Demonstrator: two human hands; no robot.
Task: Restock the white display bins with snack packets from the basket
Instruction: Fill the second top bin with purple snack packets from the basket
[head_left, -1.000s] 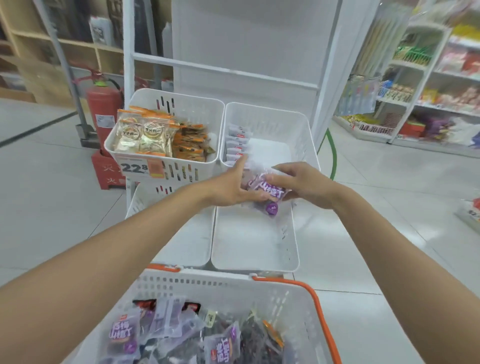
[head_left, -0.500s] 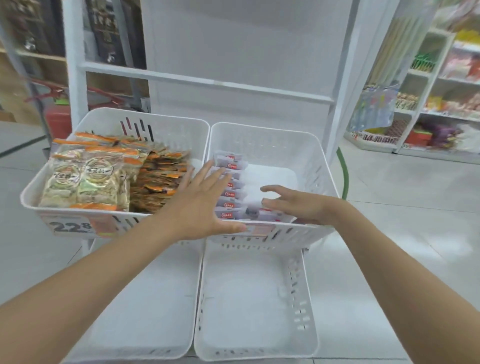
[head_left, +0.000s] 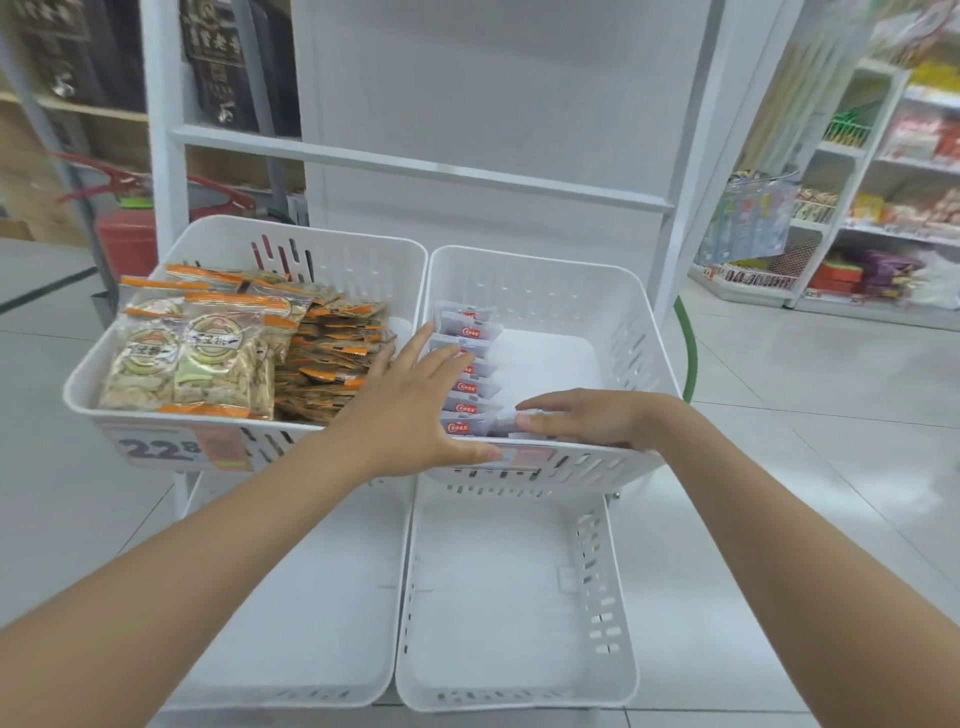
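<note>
— Left hand (head_left: 410, 410)?
— Spread flat, fingers splayed over the packets (head_left: 470, 384) rowed along the left of the upper right bin (head_left: 639, 332).
— Right hand (head_left: 587, 418)?
— Palm down, fingers straight, touching the front packet. Basket's out of view.
</note>
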